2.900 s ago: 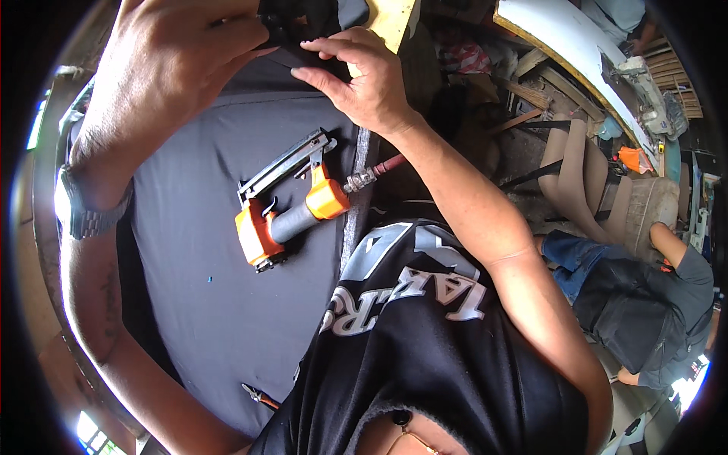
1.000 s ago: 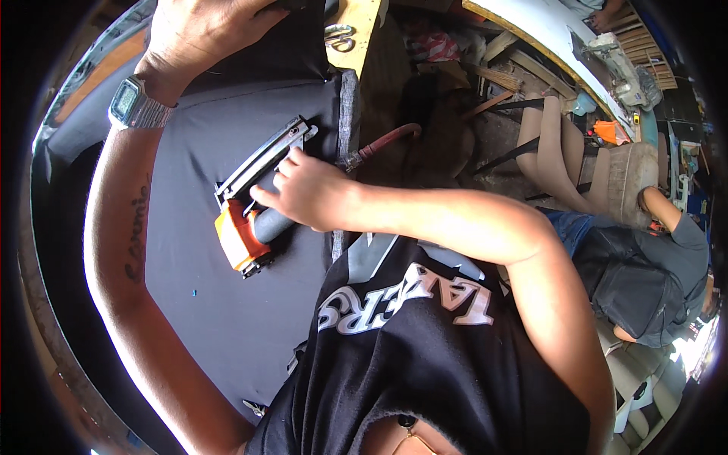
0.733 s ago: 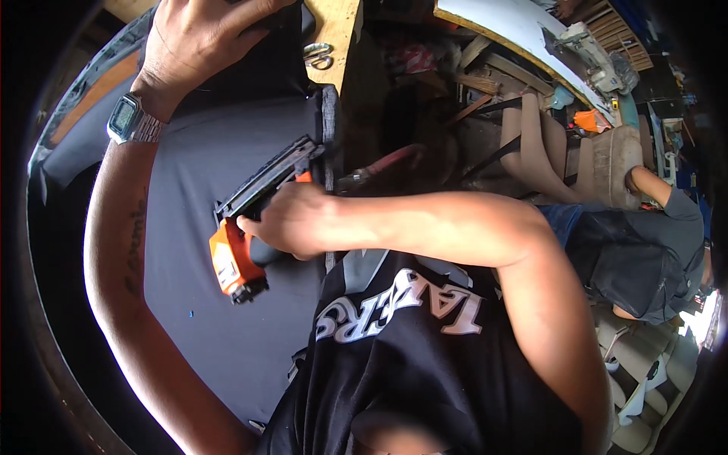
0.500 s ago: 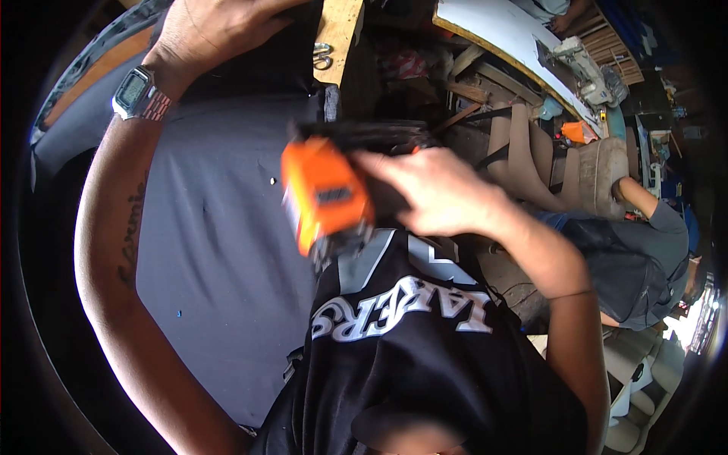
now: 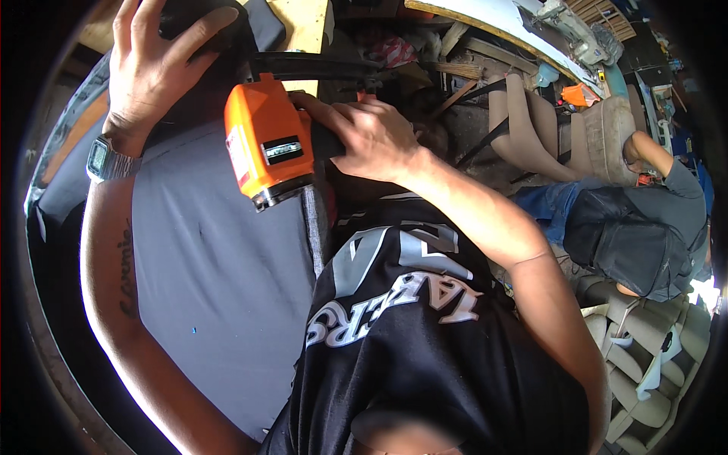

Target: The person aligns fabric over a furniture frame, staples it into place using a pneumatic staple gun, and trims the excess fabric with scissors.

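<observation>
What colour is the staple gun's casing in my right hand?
Orange; the staple gun in your right hand shows best in the head view.

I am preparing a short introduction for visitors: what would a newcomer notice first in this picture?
Probably the bright orange stapler-like tool, held in the right hand at upper middle. Next may come the left hand, spread at upper left, with a silver wristwatch below it. At right, a co-worker wears grey.
</observation>
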`<state>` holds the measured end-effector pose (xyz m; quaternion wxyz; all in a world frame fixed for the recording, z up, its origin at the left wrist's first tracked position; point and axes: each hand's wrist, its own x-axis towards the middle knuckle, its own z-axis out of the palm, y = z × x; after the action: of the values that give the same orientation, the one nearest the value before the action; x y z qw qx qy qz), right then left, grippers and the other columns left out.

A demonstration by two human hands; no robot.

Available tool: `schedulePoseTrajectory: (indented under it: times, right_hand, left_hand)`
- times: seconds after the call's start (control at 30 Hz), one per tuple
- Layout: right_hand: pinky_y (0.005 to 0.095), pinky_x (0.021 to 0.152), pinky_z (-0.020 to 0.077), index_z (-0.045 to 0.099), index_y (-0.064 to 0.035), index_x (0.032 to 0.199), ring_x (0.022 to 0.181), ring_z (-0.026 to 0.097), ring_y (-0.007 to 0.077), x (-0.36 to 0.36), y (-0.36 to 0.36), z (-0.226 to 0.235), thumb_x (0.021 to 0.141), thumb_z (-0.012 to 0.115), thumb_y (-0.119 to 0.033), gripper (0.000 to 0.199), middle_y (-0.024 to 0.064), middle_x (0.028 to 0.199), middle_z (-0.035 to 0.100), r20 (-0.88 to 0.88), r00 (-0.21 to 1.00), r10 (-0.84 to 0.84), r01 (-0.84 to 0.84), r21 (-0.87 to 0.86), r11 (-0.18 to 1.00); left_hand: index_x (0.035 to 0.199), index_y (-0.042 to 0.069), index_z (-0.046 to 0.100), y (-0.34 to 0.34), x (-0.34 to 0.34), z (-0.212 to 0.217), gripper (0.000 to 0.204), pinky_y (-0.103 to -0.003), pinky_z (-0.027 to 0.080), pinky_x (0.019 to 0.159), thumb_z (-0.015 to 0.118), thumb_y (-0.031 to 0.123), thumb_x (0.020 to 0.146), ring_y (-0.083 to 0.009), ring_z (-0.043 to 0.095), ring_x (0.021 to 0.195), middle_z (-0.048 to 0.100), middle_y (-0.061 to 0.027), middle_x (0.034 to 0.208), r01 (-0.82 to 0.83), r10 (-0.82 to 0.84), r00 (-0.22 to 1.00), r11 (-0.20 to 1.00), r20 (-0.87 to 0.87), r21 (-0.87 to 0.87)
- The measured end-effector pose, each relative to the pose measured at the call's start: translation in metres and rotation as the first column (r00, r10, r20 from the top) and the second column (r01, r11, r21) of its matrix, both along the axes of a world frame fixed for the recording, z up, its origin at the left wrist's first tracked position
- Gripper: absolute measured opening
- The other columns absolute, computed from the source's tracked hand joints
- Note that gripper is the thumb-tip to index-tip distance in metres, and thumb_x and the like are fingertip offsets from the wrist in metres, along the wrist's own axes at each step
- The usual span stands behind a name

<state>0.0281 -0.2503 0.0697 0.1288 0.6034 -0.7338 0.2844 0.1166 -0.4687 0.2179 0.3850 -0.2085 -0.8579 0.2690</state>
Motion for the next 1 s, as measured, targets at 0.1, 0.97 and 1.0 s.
schedulePoseTrajectory:
  times: [0.1, 0.97, 1.0]
  right_hand:
    - [0.0336, 0.062, 0.0532, 0.048, -0.0096, 0.129, 0.068, 0.065, 0.0231, 0.004, -0.007, -0.001, 0.070, 0.069, -0.025, 0.065, 0.0107, 0.081, 0.066, -0.012, 1.000, -0.019, 0.019, -0.007, 1.000]
    - [0.0354, 0.071, 0.0505, 0.052, -0.0076, 0.121, 0.080, 0.065, 0.0269, 0.019, -0.030, -0.013, 0.068, 0.064, -0.013, 0.055, 0.0117, 0.088, 0.066, 0.188, 0.980, -0.059, 0.100, -0.217, 0.971]
    - [0.0354, 0.071, 0.0505, 0.052, -0.0076, 0.121, 0.080, 0.065, 0.0269, 0.018, -0.030, -0.013, 0.068, 0.064, -0.013, 0.055, 0.0117, 0.088, 0.066, 0.188, 0.980, -0.057, 0.098, -0.216, 0.971]
  left_hand:
    - [0.092, 0.016, 0.063, -0.001, 0.002, -0.006, 0.048, -0.057, 0.039, 0.091, 0.075, 0.009, 0.046, -0.0472, 0.039, 0.117, 0.038, -0.0238, 0.130, -0.016, 0.011, 0.999, 0.991, 0.034, 0.136]
    - [0.126, 0.014, 0.048, -0.038, 0.023, -0.026, 0.076, -0.032, 0.050, 0.079, 0.086, 0.028, 0.062, -0.0255, 0.049, 0.112, 0.050, -0.0129, 0.124, 0.124, -0.085, 0.984, 0.958, -0.155, 0.259]
    - [0.126, 0.012, 0.048, -0.032, 0.030, -0.038, 0.077, -0.032, 0.049, 0.083, 0.086, 0.028, 0.060, -0.0252, 0.048, 0.112, 0.052, -0.0129, 0.120, 0.118, -0.052, 0.982, 0.917, -0.180, 0.381]
